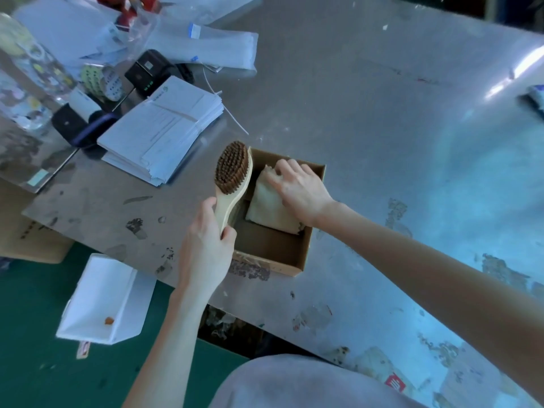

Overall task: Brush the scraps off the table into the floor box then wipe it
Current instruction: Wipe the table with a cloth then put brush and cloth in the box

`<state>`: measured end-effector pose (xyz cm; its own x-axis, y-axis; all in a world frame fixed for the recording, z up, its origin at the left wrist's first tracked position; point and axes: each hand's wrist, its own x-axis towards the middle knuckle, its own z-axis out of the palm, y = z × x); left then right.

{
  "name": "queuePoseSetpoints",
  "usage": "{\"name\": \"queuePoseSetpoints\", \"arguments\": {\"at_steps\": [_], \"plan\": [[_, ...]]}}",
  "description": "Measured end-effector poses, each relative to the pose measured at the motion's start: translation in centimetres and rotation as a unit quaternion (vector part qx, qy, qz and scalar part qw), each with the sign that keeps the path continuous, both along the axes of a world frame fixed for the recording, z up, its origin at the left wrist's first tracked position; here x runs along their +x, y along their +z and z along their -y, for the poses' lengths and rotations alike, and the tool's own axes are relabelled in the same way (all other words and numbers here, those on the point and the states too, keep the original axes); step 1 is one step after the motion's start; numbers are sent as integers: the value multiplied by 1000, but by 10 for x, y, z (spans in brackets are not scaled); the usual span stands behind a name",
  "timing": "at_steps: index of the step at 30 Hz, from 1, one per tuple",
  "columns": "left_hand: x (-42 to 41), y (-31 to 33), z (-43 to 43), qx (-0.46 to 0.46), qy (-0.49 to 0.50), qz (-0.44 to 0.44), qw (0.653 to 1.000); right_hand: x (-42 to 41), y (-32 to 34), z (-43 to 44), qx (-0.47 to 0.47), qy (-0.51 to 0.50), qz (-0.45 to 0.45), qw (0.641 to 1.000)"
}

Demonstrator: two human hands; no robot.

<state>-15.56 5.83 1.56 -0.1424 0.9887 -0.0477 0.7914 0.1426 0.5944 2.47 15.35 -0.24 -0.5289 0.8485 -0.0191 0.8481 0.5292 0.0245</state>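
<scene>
Over the cardboard box (297,257), left hand (203,254) grips brush (232,175); right hand (300,191) fingers clutch cloth (270,209)

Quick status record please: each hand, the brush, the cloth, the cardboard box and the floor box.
left hand: gripping the brush handle
brush: bristles up, head over the box's left edge
right hand: resting on the cloth, fingers curled at its far edge
cloth: folded, inside the box
cardboard box: open, on the table
white floor box: one small brown scrap inside
</scene>
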Motion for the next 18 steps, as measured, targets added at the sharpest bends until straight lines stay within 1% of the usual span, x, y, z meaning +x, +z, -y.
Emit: {"name": "queuePoseSetpoints", "arguments": {"at_steps": [2, 4, 5, 8, 12, 15, 18], "plan": [[1, 1, 0, 0, 3, 0, 1000, -6, 2, 9, -53, 25, 4, 998], [0, 0, 0, 3, 1, -5, 1000, -11, 1, 15, -127, 14, 60, 990], [0, 0, 0, 3, 1, -6, 1000, -13, -1, 16, -148, 2, 95, 984], [-1, -2, 0, 3, 2, -4, 1000, -17, -9, 16, -165, -31, 156, 973], [0, -4, 0, 4, 4, -18, 1000, -20, -14, 12, -194, -64, 168, 964], [2, -4, 0, 10, -2, -23, 1000, -20, -15, 8, -240, -83, 149, 956], [3, -2, 0, 14, -4, -29, 999, -21, -11, 3, -280, -83, 155, 944]]}}
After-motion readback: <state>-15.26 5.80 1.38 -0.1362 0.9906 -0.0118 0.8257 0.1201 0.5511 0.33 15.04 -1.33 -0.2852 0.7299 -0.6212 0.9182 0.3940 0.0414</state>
